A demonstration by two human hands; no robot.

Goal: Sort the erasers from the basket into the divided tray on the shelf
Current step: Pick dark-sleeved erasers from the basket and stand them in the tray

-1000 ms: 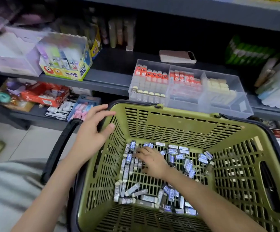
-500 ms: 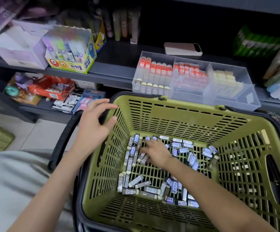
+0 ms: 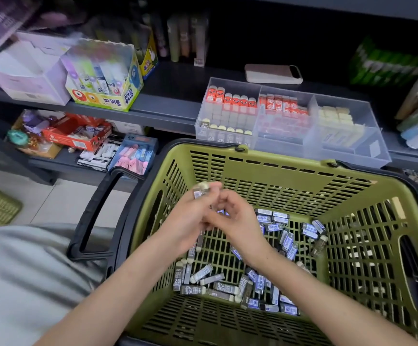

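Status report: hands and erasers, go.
Left hand pinches one eraser above the basket. Right hand curled against it, contents unclear. Loose erasers cover basket floor. Basket wall stands before divided tray.

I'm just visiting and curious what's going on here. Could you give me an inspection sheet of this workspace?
Surface: dark shelf holds the divided tray, partly filled.
Job's things: loose erasers lie in the green basket; one eraser is held above it.
Clutter: glue box and phone on the shelf.
Hands: left hand pinches that eraser; right hand curled against it, contents unclear.
Cables: nothing seen.
Surroundings: lower shelf of stationery, tiled floor.
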